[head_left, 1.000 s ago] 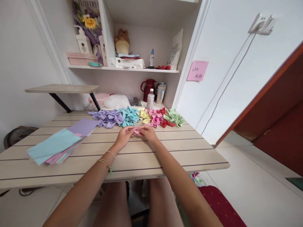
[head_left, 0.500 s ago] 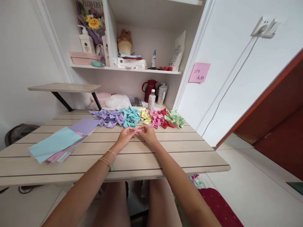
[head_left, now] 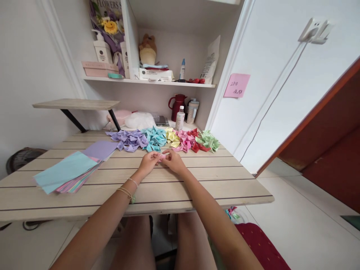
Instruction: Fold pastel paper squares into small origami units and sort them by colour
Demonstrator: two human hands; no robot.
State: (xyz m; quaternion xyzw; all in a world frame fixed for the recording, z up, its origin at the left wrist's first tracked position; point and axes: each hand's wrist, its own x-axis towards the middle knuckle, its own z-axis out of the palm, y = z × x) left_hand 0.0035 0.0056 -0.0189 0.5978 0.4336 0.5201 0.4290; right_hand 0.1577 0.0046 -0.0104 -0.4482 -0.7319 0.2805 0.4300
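Note:
Between the fingertips of both hands is a small piece of folded pink paper (head_left: pixel 161 157), partly hidden by the fingers. My left hand (head_left: pixel 149 162) pinches its left side, and my right hand (head_left: pixel 173 161) grips it from the right. Just beyond them lies a row of folded paper pieces grouped by colour: purple (head_left: pixel 131 140), blue (head_left: pixel 154 138), yellow (head_left: pixel 172 137), pink (head_left: pixel 185 140), red (head_left: pixel 201 147) and green (head_left: pixel 209 141). To the left of my hands rests a stack of coloured paper sheets (head_left: pixel 66 170), light blue on top, with a purple sheet (head_left: pixel 101 149) at its far end.
Behind the row, a clear bottle (head_left: pixel 180 119), a red jug (head_left: pixel 177 107) and a cup (head_left: pixel 192 111) stand below the shelf (head_left: pixel 152 82). A small raised wooden stand (head_left: pixel 75 104) sits at the back left. The slatted table (head_left: pixel 225 187) ends close to my legs.
The fingers of my right hand have shifted slightly on the pink paper, and more of it shows between the hands. Everything else on the table stays where it was.

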